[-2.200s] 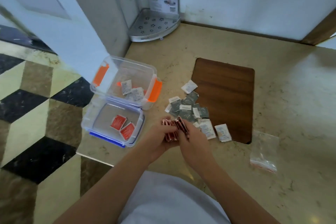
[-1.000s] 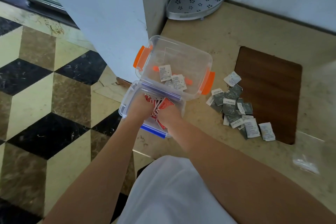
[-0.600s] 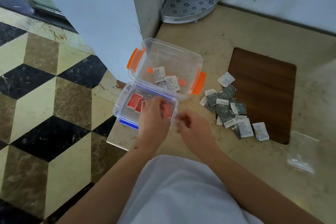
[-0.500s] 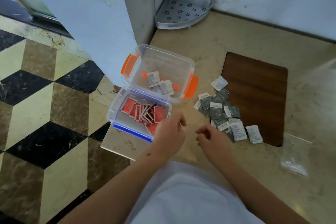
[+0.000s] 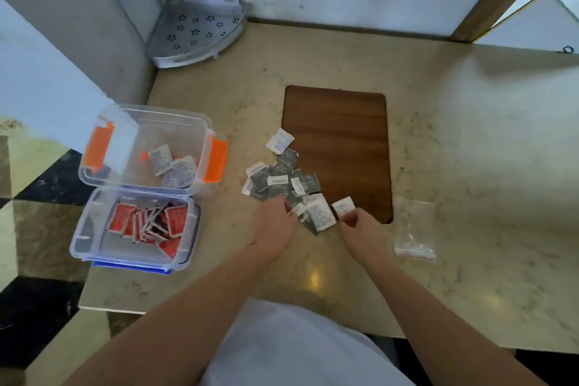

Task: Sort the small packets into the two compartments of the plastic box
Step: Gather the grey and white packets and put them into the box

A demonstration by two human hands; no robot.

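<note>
While both hands work at the near edge of the pile of grey and white packets point(image 5: 286, 183), the plastic box point(image 5: 141, 188) sits open at the left edge of the bench point(image 5: 470, 166), close enough for short carries. Its near compartment point(image 5: 81, 241), rimmed in blue, holds only red packets point(image 5: 150, 224); its far compartment point(image 5: 144, 122), with orange clasps, holds a few white packets point(image 5: 175, 166), so the sorting looks to go by colour. The left hand point(image 5: 275, 222) rests curled on the near left side of the pile, its grip narrow, though I cannot tell whether it pinches anything. The right hand point(image 5: 357, 222) has its grip closed on one white packet point(image 5: 343, 207) at the pile's near right corner, probably lifting it off first because it lies apart from the heap. The pile straddles the left edge of a brown wooden mat point(image 5: 338, 141) near the middle of the bench. A clear plastic bag point(image 5: 413, 229) lies to the right of the right hand. By my judgement the red lot is done and the grey and white lot mostly remains.
</note>
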